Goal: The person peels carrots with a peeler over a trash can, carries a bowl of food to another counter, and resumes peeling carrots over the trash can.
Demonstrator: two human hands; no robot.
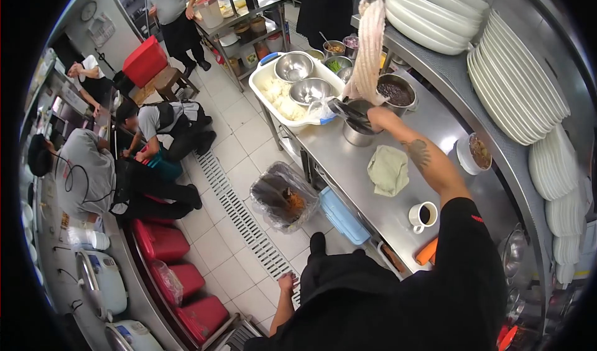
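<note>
My right hand (377, 118) reaches across the steel counter to a metal pot (359, 133) with several black-handled utensils (349, 110) in it. The fingers are closed at the black handles, and the utensil's working end is hidden. A pale hanging cloth (368, 52) comes down just behind this hand. On the counter nearer to me lies a crumpled green cloth (388, 170). A pot of dark sauce (397, 92) stands just beyond the hand. My left hand (286, 282) hangs low at my side above the floor, holding nothing, its fingers loosely curled.
A white tub (264, 105) holds white food and metal bowls. Stacked white plates (510, 77) fill the shelf at right. On the counter stand a cup of dark liquid (424, 216) and a bowl (474, 153). A lined bin (273, 195) is on the floor; people work at left.
</note>
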